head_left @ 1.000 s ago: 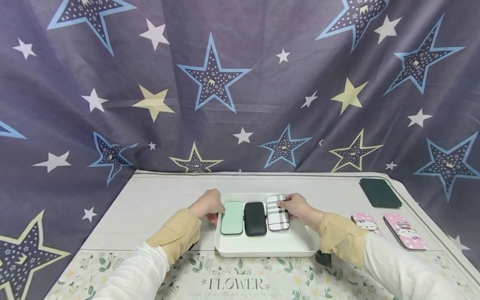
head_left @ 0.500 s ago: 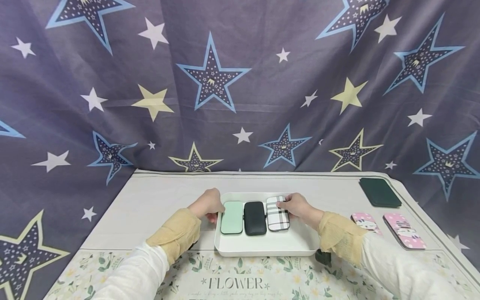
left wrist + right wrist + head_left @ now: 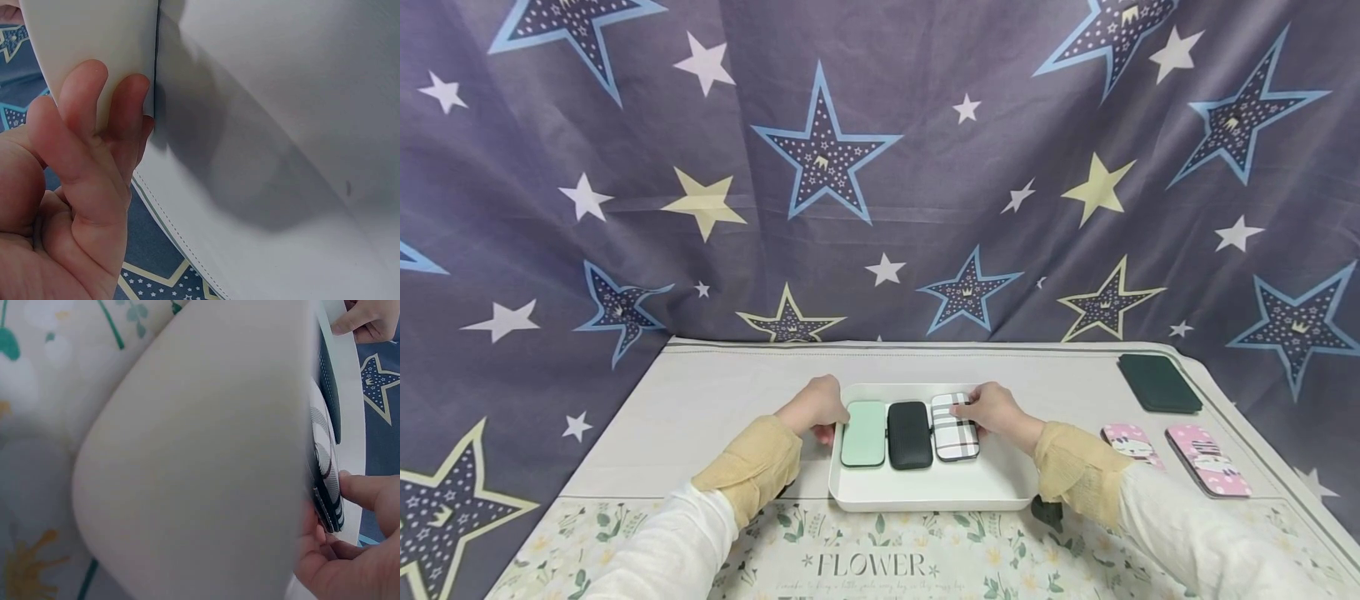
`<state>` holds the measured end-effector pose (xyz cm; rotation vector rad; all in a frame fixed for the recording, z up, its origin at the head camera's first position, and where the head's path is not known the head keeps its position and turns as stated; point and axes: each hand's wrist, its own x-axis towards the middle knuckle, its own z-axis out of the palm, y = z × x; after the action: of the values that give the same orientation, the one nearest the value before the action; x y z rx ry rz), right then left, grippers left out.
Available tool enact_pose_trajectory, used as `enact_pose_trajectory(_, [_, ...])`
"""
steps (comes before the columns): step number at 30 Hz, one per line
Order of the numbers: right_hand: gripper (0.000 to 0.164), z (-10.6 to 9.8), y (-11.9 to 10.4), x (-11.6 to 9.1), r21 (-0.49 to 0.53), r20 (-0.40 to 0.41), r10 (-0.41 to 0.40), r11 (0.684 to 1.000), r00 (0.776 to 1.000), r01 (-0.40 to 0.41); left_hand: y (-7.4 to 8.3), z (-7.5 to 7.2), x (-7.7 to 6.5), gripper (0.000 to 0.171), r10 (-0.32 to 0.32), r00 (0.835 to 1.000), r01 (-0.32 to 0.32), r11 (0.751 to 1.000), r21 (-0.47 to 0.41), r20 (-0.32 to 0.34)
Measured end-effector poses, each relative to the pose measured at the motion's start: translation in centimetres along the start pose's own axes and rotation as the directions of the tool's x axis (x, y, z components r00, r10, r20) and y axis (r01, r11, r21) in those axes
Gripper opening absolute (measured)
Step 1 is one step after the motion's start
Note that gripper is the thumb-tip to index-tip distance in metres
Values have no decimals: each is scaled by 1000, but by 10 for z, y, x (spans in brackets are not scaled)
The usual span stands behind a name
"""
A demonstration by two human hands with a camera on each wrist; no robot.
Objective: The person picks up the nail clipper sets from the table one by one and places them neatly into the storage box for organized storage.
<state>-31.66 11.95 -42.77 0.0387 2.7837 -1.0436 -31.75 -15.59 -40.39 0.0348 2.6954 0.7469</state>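
Note:
In the head view a white tray (image 3: 925,492) holds three flat, rounded cases side by side. The pale green case (image 3: 863,437) lies leftmost, a black case (image 3: 910,437) is in the middle, and a white plaid case (image 3: 955,437) lies at their right. My right hand (image 3: 1000,412) pinches the plaid case by its right side, thumb on top; the right wrist view shows fingers under its edge. My left hand (image 3: 816,404) holds the tray's left rim beside the green case. Its fingers (image 3: 84,90) press the tray's outer wall in the left wrist view.
Two pink patterned cases (image 3: 1210,467) lie on the table right of the tray, the left one partly behind my right sleeve. A dark green flat item (image 3: 1160,385) sits farther back. A star-printed curtain (image 3: 880,208) hangs behind the table.
The plaid case's far edge has come slightly lower and nearer, and my right thumb with it. My left hand and the tray stay put.

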Motion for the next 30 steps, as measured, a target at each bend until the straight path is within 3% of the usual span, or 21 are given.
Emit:
enact_pose_trajectory(22, [26,1,-1,-3,21,18,-70,997,997,70,-1,1,-1,8,8,1000,-8,1000,11,-9])
enact_pose_trajectory(30, [29,2,0,1,-24,41,-30,999,999,31,-1,2,-1,9,10,1000,-10,1000,14,-15])
